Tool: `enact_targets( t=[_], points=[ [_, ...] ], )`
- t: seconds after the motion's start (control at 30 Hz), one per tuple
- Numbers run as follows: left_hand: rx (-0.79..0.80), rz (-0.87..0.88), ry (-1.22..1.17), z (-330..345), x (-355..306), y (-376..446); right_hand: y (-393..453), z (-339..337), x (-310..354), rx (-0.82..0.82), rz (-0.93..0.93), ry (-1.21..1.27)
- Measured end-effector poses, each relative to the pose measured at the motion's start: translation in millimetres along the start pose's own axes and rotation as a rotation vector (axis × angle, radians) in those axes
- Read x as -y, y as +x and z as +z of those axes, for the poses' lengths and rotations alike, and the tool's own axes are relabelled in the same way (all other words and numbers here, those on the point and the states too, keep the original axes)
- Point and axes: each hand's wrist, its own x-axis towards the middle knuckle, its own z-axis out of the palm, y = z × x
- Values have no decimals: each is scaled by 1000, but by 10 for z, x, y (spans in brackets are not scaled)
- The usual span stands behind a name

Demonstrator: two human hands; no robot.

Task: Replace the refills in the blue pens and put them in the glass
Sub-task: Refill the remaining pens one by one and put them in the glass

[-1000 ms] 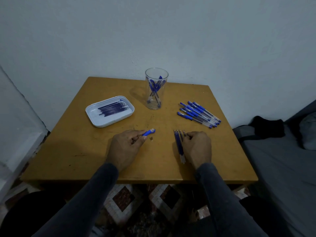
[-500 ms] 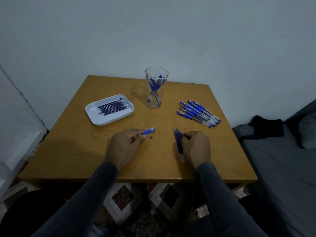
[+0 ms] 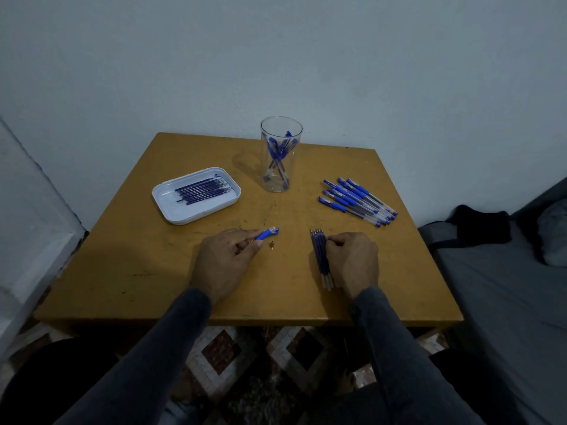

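- Pen barrel (image 3: 266,234): held at the near centre of the table (image 3: 129,259), its blue grip end and clear tip pointing away from the person. Judged light, rigid and smooth; best taken at the ribbed blue grip section, where it slips least.
- Left hand (image 3: 224,259): fingers curled round the pen barrel, thumb and forefinger pinching it just behind the blue section.
- Small loose part (image 3: 271,245): lies on the table just beside the barrel's tip; too small to identify.
- Refills (image 3: 320,256): a bundle lying near the front edge, thin, light and probably slightly flexible; likely to roll or scatter, so best pinched mid-length.
- Right hand (image 3: 352,260): fingers curled against the bundle, touching its right side.
- Glass (image 3: 280,154): upright at the far centre, several pens inside.
- Loose pens (image 3: 357,201): grouped right of the glass.
- White tray (image 3: 196,196): left of the glass, holding more refills.
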Motion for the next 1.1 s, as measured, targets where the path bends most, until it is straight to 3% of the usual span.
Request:
enact_targets(
  t=[0.53, 0.8, 1.1],
  points=[
    [-17, 11, -58, 16, 33, 16, -53, -28, 11, -6, -71, 17],
    [-89, -46, -186, -171, 15, 140, -44, 81, 357, 44, -296, -133],
    [-302, -52, -134, -789, 460, 216, 7, 568, 1391, 104, -617, -178]
  ],
)
